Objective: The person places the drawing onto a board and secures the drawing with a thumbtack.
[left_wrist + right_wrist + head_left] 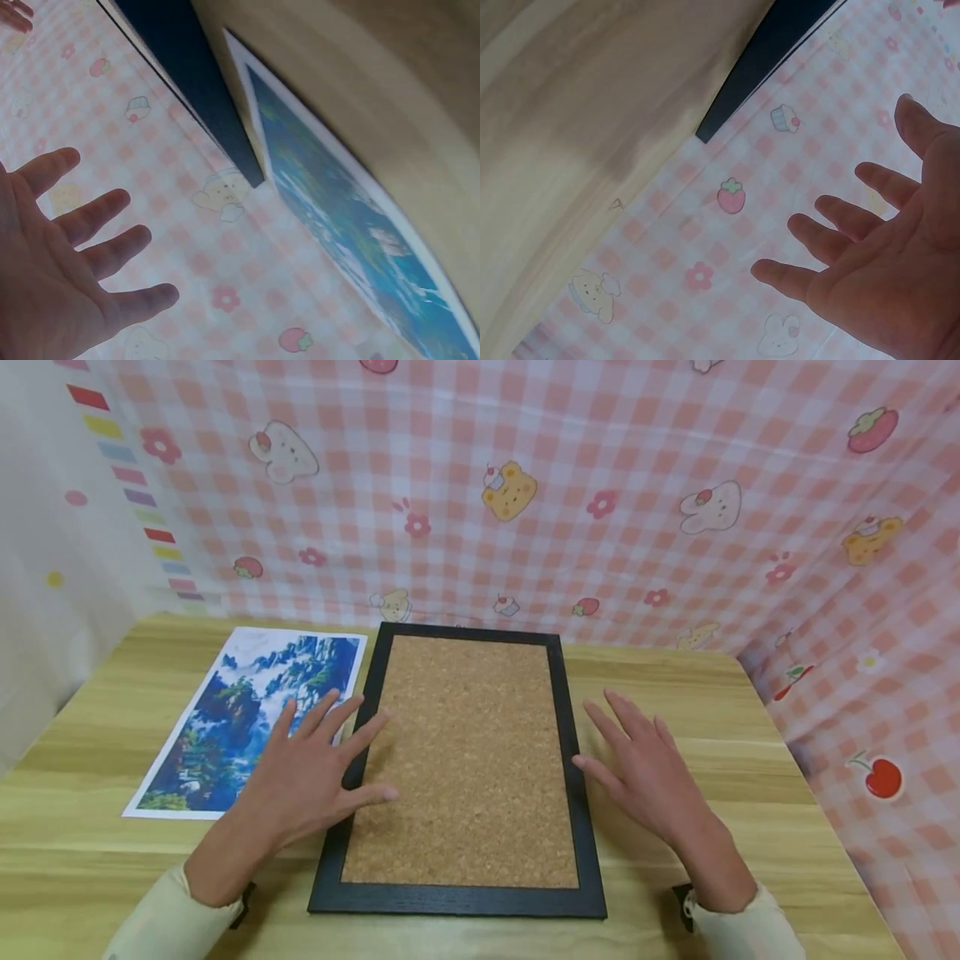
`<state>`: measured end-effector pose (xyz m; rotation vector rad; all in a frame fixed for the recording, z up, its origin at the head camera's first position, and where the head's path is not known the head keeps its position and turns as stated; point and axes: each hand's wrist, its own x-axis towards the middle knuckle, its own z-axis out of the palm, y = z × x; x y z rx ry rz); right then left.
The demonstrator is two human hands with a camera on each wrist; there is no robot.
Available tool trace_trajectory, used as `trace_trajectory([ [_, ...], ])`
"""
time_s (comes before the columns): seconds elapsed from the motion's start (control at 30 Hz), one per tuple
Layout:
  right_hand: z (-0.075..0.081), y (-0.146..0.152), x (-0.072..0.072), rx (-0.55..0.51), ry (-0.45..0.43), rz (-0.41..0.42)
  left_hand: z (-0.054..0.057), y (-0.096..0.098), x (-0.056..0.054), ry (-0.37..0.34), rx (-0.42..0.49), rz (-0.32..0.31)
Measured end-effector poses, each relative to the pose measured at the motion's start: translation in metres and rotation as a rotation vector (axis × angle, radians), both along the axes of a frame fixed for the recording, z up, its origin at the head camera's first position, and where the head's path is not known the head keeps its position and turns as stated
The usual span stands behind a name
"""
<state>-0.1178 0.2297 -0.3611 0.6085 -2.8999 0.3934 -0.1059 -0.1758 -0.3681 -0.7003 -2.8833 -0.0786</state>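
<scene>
Hovering wide-splayed, empty: left hand (306, 772), right hand (648, 768) near rectangular black frame (457, 900) around speckled cork panel (465, 768).

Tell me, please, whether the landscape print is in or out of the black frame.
Out: the landscape print lies on the wood-grain table beside the black frame, which shows bare cork.

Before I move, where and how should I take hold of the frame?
Probably by both long sides of the frame, left hand from the left, right hand from the right. It lies flat, and its straight black border should give room to pinch without pressing the cork. Mind the left: the print lies close along that side.
</scene>
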Motion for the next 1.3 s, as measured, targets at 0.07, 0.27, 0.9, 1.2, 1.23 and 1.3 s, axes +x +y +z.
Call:
trace_trajectory([
  [0.07,0.001,0.003,-0.001,-0.009,0.002,-0.006,0.0,-0.002,-0.001,0.005,0.009,0.002],
  [0.27,0.004,0.011,-0.004,-0.049,0.02,-0.028,0.001,-0.01,-0.002,-0.006,0.039,0.032],
  [0.9,0.008,0.033,-0.011,-0.195,-0.022,-0.094,-0.002,-0.041,-0.006,-0.061,0.177,0.184],
  [1.2,0.01,0.04,-0.015,-0.219,-0.028,-0.13,-0.006,-0.057,-0.011,-0.056,0.229,0.227],
  [1.23,0.01,0.041,-0.016,-0.22,-0.029,-0.133,-0.006,-0.058,-0.011,-0.068,0.237,0.236],
  [1.3,0.011,0.042,-0.017,-0.221,-0.033,-0.14,-0.005,-0.062,-0.011,-0.086,0.248,0.254],
])
